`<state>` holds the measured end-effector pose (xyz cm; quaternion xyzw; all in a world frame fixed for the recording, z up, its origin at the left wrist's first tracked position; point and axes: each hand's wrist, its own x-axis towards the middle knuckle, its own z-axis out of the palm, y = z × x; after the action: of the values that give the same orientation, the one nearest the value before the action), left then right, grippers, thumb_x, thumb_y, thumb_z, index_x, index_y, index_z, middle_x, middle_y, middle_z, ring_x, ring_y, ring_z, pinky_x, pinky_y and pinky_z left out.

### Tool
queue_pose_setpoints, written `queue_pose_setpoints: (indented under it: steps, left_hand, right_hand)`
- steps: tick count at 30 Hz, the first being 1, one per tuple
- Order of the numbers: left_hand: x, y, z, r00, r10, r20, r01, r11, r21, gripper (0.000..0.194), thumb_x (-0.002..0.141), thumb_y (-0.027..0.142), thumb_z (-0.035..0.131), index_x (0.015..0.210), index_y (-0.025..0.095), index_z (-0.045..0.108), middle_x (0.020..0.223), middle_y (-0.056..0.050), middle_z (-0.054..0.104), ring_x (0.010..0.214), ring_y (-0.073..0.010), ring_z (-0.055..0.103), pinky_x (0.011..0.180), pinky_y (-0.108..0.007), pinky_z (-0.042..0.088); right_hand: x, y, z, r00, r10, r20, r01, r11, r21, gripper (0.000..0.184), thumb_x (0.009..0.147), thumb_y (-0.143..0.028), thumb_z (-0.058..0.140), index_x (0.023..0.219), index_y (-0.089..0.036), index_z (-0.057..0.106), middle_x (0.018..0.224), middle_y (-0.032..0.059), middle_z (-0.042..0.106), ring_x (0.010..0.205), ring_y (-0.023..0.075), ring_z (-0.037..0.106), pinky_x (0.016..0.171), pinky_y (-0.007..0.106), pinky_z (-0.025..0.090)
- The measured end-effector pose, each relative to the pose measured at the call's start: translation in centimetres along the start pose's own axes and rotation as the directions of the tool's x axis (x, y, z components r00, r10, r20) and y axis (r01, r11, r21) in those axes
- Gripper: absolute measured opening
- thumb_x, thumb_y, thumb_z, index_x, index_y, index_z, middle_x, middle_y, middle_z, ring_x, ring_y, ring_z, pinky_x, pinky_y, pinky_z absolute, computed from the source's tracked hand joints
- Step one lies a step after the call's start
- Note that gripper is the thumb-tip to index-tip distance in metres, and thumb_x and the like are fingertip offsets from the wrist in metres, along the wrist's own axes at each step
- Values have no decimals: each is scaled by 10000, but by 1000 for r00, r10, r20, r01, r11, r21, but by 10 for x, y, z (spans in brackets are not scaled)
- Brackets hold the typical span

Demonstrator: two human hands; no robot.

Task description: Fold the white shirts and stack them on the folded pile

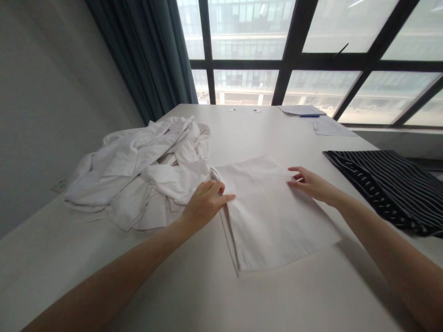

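Observation:
A folded white cloth (266,216) lies on the table in front of me, its layers showing along the left edge. My left hand (206,200) is closed on that left edge, with the thumb stretched over the top and the other fingers curled. By the cloth's right edge is my right hand (309,183), its fingers bent and thumb apart from them. Whether its fingertips touch the fabric I cannot tell. A loose heap of crumpled white cloths (138,161) lies left of the folded one, close to my left hand.
The white table (238,133) reaches to large black-framed windows (245,64). Black-and-white striped fabric (394,184) lies at the right. Papers (301,109) and a blue pen (309,115) are at the far right. A dark curtain (155,55) hangs behind the heap, beside a wall.

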<state>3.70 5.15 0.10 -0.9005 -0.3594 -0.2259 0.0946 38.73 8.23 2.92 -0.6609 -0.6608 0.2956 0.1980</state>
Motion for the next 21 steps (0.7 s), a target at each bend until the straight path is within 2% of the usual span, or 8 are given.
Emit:
queue_pose_setpoints:
  steps: [2, 4, 6, 10, 13, 17, 19, 21]
  left_hand:
    - [-1, -3, 0, 996, -92, -7, 92, 996, -15, 319, 864, 84, 611, 1079, 273, 754, 886, -71, 579, 852, -226, 535, 803, -386, 482]
    - [-1, -8, 0, 980, -199, 3, 198, 976, -95, 372, 836, 52, 565, 1089, 249, 754, 875, -71, 582, 856, -229, 536, 813, -390, 477]
    - [0, -14, 1, 952, -304, 27, 301, 922, -244, 434, 801, 27, 492, 1100, 206, 750, 914, -78, 626, 902, -230, 566, 861, -388, 477]
    - [4, -20, 3, 869, -488, 85, 453, 713, -536, 377, 847, 124, 437, 1046, 156, 755, 1037, -74, 722, 992, -213, 635, 932, -341, 476]
    - [5, -19, 3, 815, -566, 125, 524, 627, -577, 286, 852, 300, 565, 1005, 160, 762, 1026, -71, 750, 940, -221, 668, 901, -325, 496]
    - [4, -18, 5, 795, -590, 142, 556, 614, -561, 273, 807, 318, 639, 1002, 172, 763, 975, -62, 755, 856, -207, 671, 874, -317, 502]
    - [3, -18, 5, 807, -577, 124, 538, 633, -557, 262, 809, 313, 637, 996, 176, 760, 944, -54, 746, 835, -198, 663, 859, -309, 501]
    - [4, -18, 6, 825, -556, 100, 513, 661, -548, 252, 812, 306, 627, 986, 177, 756, 901, -46, 730, 818, -193, 653, 834, -302, 502]
  right_hand:
    - [-3, -6, -5, 982, 49, 181, -72, 990, 119, 527, 805, -430, 674, 1256, -185, 554, 1039, 104, 701, 920, 248, 668, 775, 350, 553]
    - [-9, -10, -10, 926, 50, 374, -139, 967, 213, 473, 763, -442, 733, 1133, -170, 618, 1009, 98, 713, 902, 247, 672, 746, 328, 557]
    - [-14, -11, -11, 883, 47, 468, -204, 935, 291, 396, 758, -452, 748, 1007, -155, 663, 973, 93, 719, 867, 230, 675, 751, 317, 562]
    - [-10, -7, -2, 922, 36, 386, -269, 777, 570, 237, 875, -390, 632, 937, -167, 684, 963, 75, 731, 809, 170, 681, 765, 276, 568]
    - [-5, -8, 9, 951, 70, 302, -270, 663, 698, 157, 919, -281, 568, 976, -185, 679, 927, 53, 743, 726, 144, 679, 681, 244, 568]
    - [-6, -21, 18, 939, 167, 300, -340, 572, 746, 281, 980, -347, 469, 982, -162, 680, 872, 95, 754, 741, 201, 708, 696, 307, 590]
    - [-9, -26, 22, 942, 182, 281, -334, 551, 765, 318, 982, -383, 457, 964, -160, 682, 856, 112, 755, 749, 227, 715, 702, 336, 595]
    - [-10, -29, 24, 957, 172, 234, -290, 551, 783, 242, 954, -344, 512, 945, -172, 682, 855, 103, 756, 750, 227, 716, 695, 331, 592]
